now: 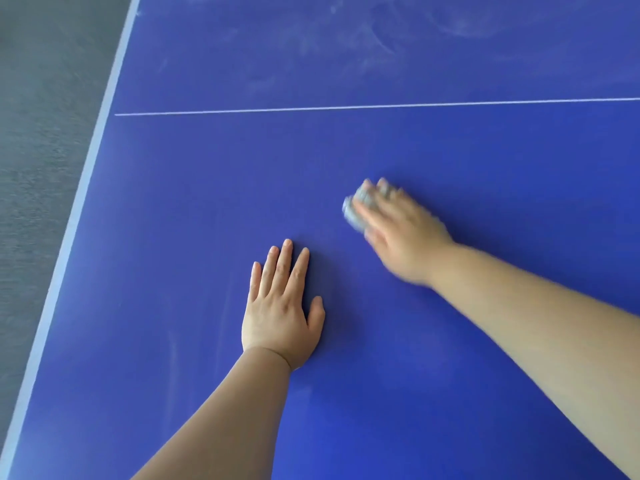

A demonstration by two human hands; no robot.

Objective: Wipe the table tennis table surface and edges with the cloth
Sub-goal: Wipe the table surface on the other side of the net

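From the head view, the blue counter [194, 188] fills most of the frame. The left hand [282, 306] lies palm down on it, fingers [284, 261] straight and close together, holding nothing. To its right and a little farther away, the blurred right hand [398, 233] presses a bunched grey cloth [356, 207] onto the counter, fingers wrapped over it. Beyond the thin white line [346, 107] are pale smears [363, 39]. A grey floor [34, 133] lies to the left.
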